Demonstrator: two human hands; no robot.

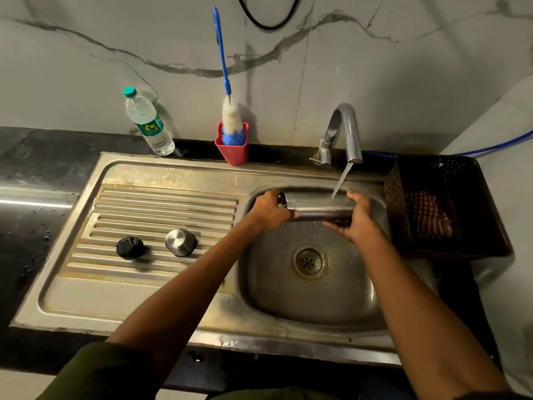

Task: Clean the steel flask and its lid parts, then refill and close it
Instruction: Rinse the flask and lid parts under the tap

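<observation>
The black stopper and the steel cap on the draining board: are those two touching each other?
Apart. The head view shows the black stopper and the steel cap side by side on the draining board, with bare ridges between them.

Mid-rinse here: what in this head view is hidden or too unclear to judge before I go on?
- Flask mouth and inside: covered by the left hand.
- Flask base: behind the right hand.
- Black stopper and steel cap on the drainboard: too small to judge cleanliness.
- Dark basket: dim; only a checked cloth shows.
- Tap lever position: unclear.
</observation>
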